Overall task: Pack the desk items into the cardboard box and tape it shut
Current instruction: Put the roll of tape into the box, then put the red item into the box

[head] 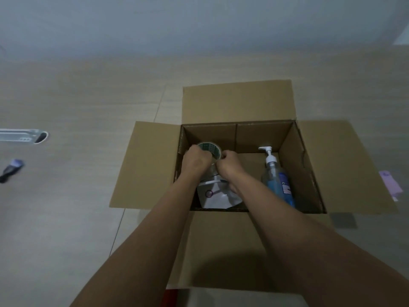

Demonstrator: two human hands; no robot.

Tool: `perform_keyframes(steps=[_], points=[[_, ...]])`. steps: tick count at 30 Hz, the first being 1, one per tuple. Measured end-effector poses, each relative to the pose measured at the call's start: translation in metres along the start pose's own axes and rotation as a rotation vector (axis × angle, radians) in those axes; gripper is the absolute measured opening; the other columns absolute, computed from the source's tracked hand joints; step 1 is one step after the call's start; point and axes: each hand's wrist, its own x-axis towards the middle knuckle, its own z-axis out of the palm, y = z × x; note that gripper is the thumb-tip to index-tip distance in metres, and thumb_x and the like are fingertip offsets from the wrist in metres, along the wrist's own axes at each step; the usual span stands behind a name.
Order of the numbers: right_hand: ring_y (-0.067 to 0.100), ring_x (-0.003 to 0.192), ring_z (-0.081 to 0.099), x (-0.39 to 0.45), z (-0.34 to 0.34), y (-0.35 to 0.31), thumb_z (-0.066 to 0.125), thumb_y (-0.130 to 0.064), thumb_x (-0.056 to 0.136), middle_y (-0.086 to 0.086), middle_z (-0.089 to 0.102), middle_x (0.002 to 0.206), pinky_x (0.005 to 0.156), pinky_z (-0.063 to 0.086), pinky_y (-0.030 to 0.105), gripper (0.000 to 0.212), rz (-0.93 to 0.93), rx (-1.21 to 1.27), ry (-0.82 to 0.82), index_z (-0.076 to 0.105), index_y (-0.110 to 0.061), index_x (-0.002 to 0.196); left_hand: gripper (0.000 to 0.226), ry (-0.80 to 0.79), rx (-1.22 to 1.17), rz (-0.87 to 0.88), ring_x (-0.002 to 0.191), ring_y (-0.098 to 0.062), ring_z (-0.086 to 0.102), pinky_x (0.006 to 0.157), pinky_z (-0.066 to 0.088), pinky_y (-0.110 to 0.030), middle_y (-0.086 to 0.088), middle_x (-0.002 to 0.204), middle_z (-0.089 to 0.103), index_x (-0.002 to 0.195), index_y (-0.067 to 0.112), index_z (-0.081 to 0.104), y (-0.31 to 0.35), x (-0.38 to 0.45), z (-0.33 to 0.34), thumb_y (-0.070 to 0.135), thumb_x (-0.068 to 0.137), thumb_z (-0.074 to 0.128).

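An open cardboard box (314,156) sits on the floor with all flaps spread out. Over its left half, my left hand (195,160) grips a roll of tape (211,148) with a green-printed core. My right hand (230,165) pinches the roll's right edge. Below my hands, inside the box, lies a white object (213,194) with a small round mark. A clear pump bottle of blue liquid (277,178) leans against the box's right wall.
A silvery flat object (22,135) and a small dark and purple item (11,170) lie on the floor at the far left. A purple card (390,185) lies right of the box. Something red and white (177,298) shows at the bottom edge.
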Motion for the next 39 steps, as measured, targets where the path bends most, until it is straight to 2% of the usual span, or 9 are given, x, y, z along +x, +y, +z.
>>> perform_keyframes(steps=[5, 9, 13, 19, 22, 26, 28, 32, 39], points=[[0.027, 0.11, 0.061, -0.01, -0.006, 0.0, 0.051, -0.011, 0.097, 0.009, 0.063, 0.127, 0.096, 0.054, 0.043, 0.037, -0.013, 0.034, -0.051, 0.052, -0.018, 0.133, 0.046, -0.004, 0.006, 0.034, 0.125, -0.035, 0.052, 0.103, 0.045, -0.039, -0.019, 0.139, 0.052, 0.138, 0.002, 0.048, -0.004, -0.001, 0.0, 0.01, 0.093, 0.045], [0.025, 0.143, 0.036, -0.029, -0.023, -0.006, 0.04, -0.015, 0.105, 0.004, 0.033, 0.16, 0.1, 0.034, 0.026, 0.056, -0.08, 0.05, -0.023, 0.024, -0.023, 0.157, 0.054, 0.021, -0.104, 0.124, 0.136, -0.032, 0.044, 0.113, 0.038, -0.042, -0.014, 0.151, 0.042, 0.151, 0.01, 0.035, -0.002, -0.008, -0.007, 0.016, 0.098, 0.045], [0.02, 0.148, 0.03, -0.058, -0.053, -0.013, 0.047, -0.033, 0.103, -0.001, 0.028, 0.163, 0.116, 0.031, 0.037, 0.059, -0.213, 0.076, 0.101, 0.023, -0.029, 0.157, 0.059, 0.065, -0.259, 0.203, 0.132, -0.025, 0.05, 0.111, 0.041, -0.045, -0.005, 0.148, 0.049, 0.149, 0.02, 0.042, 0.007, -0.028, -0.015, 0.039, 0.094, 0.053], [0.019, 0.139, 0.045, -0.122, -0.142, -0.004, 0.049, -0.038, 0.102, -0.003, 0.039, 0.156, 0.109, 0.037, 0.032, 0.059, -0.333, 0.111, 0.298, 0.026, -0.035, 0.156, 0.049, 0.017, -0.365, 0.346, 0.137, -0.019, 0.044, 0.114, 0.037, -0.041, 0.0, 0.152, 0.046, 0.147, 0.023, 0.046, 0.051, -0.091, 0.001, 0.039, 0.1, 0.051], [0.018, 0.145, 0.035, -0.155, -0.201, 0.012, 0.045, -0.036, 0.104, -0.006, 0.033, 0.16, 0.104, 0.028, 0.024, 0.057, -0.344, 0.054, 0.428, 0.024, -0.032, 0.157, 0.05, -0.044, -0.389, 0.423, 0.142, -0.018, 0.037, 0.115, 0.033, -0.038, 0.003, 0.156, 0.039, 0.15, 0.026, 0.042, 0.084, -0.134, 0.033, 0.04, 0.102, 0.048], [0.021, 0.122, 0.056, -0.194, -0.285, 0.053, 0.044, -0.052, 0.097, -0.002, 0.049, 0.147, 0.103, 0.037, 0.035, 0.065, -0.309, 0.031, 0.577, 0.023, -0.038, 0.156, 0.05, -0.187, -0.371, 0.519, 0.141, -0.019, 0.04, 0.117, 0.033, -0.042, 0.003, 0.155, 0.042, 0.149, 0.024, 0.043, 0.121, -0.195, 0.103, 0.04, 0.102, 0.048], [0.021, 0.137, 0.046, -0.213, -0.326, 0.085, 0.047, -0.04, 0.101, -0.003, 0.041, 0.156, 0.108, 0.033, 0.029, 0.06, -0.271, 0.03, 0.661, 0.027, -0.03, 0.156, 0.046, -0.247, -0.313, 0.602, 0.137, -0.022, 0.046, 0.116, 0.035, -0.04, -0.002, 0.15, 0.048, 0.145, 0.022, 0.049, 0.132, -0.224, 0.145, 0.038, 0.102, 0.049], [0.017, 0.147, 0.033, -0.237, -0.382, 0.158, 0.051, -0.033, 0.102, -0.002, 0.034, 0.161, 0.113, 0.026, 0.026, 0.057, -0.181, 0.083, 0.772, 0.033, -0.022, 0.155, 0.042, -0.433, -0.26, 0.659, 0.122, -0.015, 0.055, 0.092, 0.042, -0.013, 0.004, 0.139, 0.055, 0.14, 0.023, 0.056, 0.135, -0.269, 0.223, 0.033, 0.099, 0.054], [0.019, 0.141, 0.042, -0.238, -0.399, 0.271, 0.054, -0.032, 0.1, 0.003, 0.041, 0.156, 0.109, 0.034, 0.027, 0.055, 0.023, 0.273, 0.746, 0.04, -0.022, 0.152, 0.043, -0.631, -0.221, 0.492, 0.134, -0.012, 0.045, 0.115, 0.037, -0.042, 0.006, 0.149, 0.047, 0.145, 0.027, 0.05, 0.1, -0.293, 0.326, 0.033, 0.102, 0.05]])
